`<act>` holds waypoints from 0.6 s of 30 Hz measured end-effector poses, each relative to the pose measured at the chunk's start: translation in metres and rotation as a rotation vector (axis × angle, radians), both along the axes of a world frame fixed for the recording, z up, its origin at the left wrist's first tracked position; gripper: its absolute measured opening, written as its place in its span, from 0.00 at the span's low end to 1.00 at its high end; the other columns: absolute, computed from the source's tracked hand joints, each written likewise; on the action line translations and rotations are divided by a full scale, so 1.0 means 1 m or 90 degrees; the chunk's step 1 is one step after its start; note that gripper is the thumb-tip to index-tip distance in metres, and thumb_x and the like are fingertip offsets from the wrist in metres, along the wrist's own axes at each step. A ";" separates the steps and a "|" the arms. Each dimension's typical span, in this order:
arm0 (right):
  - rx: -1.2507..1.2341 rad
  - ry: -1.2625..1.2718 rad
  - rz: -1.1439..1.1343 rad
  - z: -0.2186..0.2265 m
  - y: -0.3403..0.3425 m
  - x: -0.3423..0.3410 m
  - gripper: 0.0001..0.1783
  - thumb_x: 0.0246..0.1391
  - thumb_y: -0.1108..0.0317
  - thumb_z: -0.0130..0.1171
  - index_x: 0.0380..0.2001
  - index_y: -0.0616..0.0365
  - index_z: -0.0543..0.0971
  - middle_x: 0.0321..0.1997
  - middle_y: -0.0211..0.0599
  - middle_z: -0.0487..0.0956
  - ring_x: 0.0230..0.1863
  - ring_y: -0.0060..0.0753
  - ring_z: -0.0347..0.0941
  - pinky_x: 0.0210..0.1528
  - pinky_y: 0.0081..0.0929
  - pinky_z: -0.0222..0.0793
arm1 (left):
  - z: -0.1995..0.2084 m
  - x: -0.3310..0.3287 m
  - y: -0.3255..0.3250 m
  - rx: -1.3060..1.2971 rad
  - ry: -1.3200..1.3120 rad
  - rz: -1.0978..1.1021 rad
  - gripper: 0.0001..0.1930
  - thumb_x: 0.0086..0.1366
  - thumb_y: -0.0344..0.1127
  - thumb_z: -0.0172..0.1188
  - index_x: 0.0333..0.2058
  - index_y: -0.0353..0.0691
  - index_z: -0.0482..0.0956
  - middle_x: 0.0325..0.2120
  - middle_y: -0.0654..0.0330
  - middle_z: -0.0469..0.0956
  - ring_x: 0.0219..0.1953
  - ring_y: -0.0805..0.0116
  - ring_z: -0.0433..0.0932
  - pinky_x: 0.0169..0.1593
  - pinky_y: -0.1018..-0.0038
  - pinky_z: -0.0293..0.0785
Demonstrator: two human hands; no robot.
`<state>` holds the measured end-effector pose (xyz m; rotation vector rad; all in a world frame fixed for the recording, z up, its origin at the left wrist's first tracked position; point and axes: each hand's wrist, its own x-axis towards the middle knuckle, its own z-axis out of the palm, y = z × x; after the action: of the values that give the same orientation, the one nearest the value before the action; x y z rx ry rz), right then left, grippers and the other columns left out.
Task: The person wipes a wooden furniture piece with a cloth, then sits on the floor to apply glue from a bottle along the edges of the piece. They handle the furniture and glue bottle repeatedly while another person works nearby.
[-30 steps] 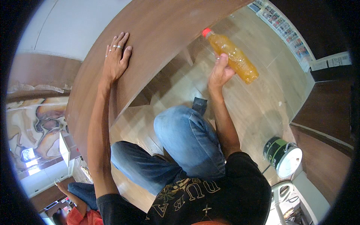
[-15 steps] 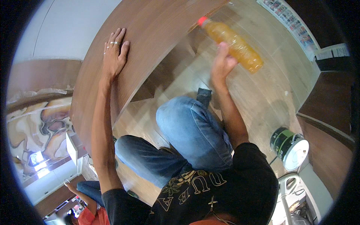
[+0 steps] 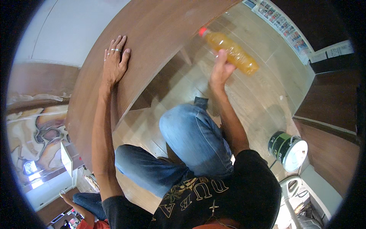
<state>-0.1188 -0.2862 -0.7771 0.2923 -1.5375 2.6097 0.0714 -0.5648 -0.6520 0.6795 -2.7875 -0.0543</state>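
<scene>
My left hand (image 3: 114, 63) lies flat with fingers stretched out on the brown wood-look panel (image 3: 152, 34). Rings show on its fingers. Out to the right, my right hand (image 3: 222, 71) is closed round a clear plastic bottle (image 3: 233, 52) of yellow-orange liquid. The bottle is tilted, its red cap (image 3: 203, 31) pointing up and left toward the panel's edge. Its fingers are mostly hidden behind the bottle; the thumb shows on the near side.
A dark green bucket with a white lid (image 3: 292, 152) stands on the wood-look floor (image 3: 251, 110) at right. A small dark piece (image 3: 201, 102) lies beyond my knee. Printed sheets (image 3: 282, 28) line the far right. Another person in red (image 3: 89, 223) is at lower left.
The bottle and my right hand have shifted slightly left and down in view, with the bottle still held. My left hand stays on the panel. The whole view has shifted a little.
</scene>
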 end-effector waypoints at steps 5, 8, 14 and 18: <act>-0.094 -0.035 0.013 0.013 -0.005 -0.002 0.18 0.67 0.68 0.56 0.57 0.60 0.68 0.58 0.40 0.74 0.57 0.37 0.74 0.60 0.50 0.76 | 0.003 0.003 0.005 -0.006 -0.005 0.019 0.29 0.74 0.55 0.43 0.69 0.53 0.65 0.71 0.57 0.60 0.75 0.53 0.51 0.75 0.49 0.43; -0.183 0.008 0.014 0.033 -0.001 -0.018 0.19 0.68 0.67 0.56 0.57 0.58 0.67 0.58 0.40 0.73 0.58 0.38 0.74 0.60 0.51 0.76 | 0.003 0.005 0.003 -0.007 0.009 0.025 0.29 0.74 0.56 0.44 0.69 0.53 0.65 0.71 0.58 0.60 0.75 0.53 0.52 0.75 0.49 0.44; -0.126 0.005 -0.007 0.018 0.003 -0.029 0.22 0.67 0.63 0.58 0.59 0.52 0.63 0.61 0.39 0.71 0.61 0.40 0.72 0.60 0.54 0.75 | -0.004 -0.001 0.004 -0.001 0.024 0.029 0.30 0.73 0.57 0.44 0.68 0.52 0.65 0.71 0.57 0.60 0.74 0.53 0.53 0.75 0.48 0.44; -0.146 -0.118 0.054 -0.003 0.026 0.000 0.23 0.68 0.61 0.58 0.60 0.51 0.63 0.62 0.40 0.70 0.61 0.42 0.72 0.62 0.56 0.74 | -0.007 0.003 -0.003 -0.015 0.030 0.024 0.31 0.73 0.58 0.43 0.68 0.51 0.66 0.71 0.56 0.60 0.74 0.51 0.53 0.74 0.47 0.44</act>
<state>-0.1191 -0.2601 -0.7802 0.1004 -1.2788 2.9178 0.0743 -0.5683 -0.6594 0.7160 -2.7256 -0.0288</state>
